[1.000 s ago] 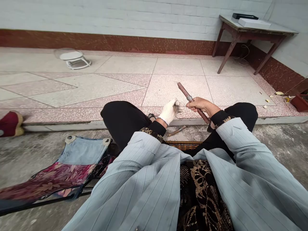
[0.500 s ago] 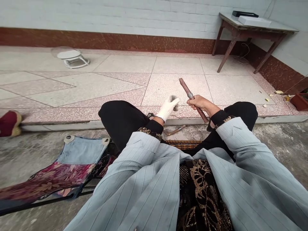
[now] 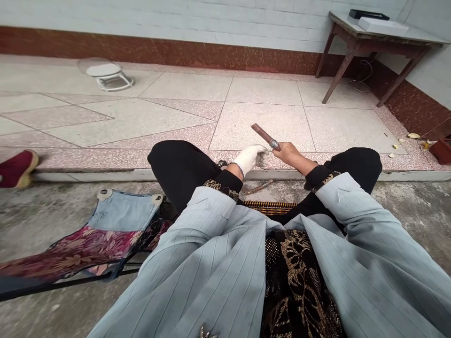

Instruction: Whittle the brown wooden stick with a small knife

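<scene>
My right hand (image 3: 288, 154), bare, is closed around a brown wooden stick (image 3: 261, 132) whose upper end points up and to the left. Just above that fist, several turns of silvery wire (image 3: 274, 144) are wound around the stick. My left hand (image 3: 252, 157) wears a white knitted glove. Its fingers are curled together right beside the coil, apparently pinching the wire's loose end, though the strand is too thin to see clearly. The lower part of the stick is hidden behind my right hand and forearm.
A thin stick (image 3: 259, 188) lies on the ground between my knees, near a woven seat edge (image 3: 269, 207). A folding chair (image 3: 120, 216) stands at left, beside a person's red shoe (image 3: 17, 169). Beyond the raised tiled step are a small white stool (image 3: 109, 72) and a wooden table (image 3: 384, 37).
The stick has tilted further left, and its lower end no longer shows below my right hand. My left hand has moved right, closer to the wire coil.
</scene>
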### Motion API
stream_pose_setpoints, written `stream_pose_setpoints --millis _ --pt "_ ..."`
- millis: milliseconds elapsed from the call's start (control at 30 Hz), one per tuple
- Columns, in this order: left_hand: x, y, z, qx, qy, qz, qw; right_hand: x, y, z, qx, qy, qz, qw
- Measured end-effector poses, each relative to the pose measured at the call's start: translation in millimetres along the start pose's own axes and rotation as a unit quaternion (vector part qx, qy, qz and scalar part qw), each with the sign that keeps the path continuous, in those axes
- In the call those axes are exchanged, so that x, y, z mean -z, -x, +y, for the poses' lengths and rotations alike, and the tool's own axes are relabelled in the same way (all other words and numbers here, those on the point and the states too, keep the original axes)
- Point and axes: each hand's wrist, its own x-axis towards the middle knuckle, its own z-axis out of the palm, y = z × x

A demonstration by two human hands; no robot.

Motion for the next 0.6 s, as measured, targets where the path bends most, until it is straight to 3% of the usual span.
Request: stream_pose_setpoints --millis 100,333,500,600 --pt "3.5 -0.1 -0.6 -0.059 -0.011 -0.014 0.998 4.1 -2.9 3.8 -0.03 -0.022 0.047 0.998" --pt "2.4 -4.5 -2.4 -0.163 -0.027 -0.024 0.986 6.7 -3.7 6.3 -0.056 -0.234 -0.017 0.971" --pt "0.5 -3.1 3.8 -0.288 -0.123 0.031 0.949 11.1 -1.9 4.0 -0.062 -0.295 -0.074 0.951" --pt "0.3 -1.4 7.9 -0.323 -0.165 0.067 0.929 15.7 -0.3 2.5 -0.074 -0.345 -0.115 0.929"
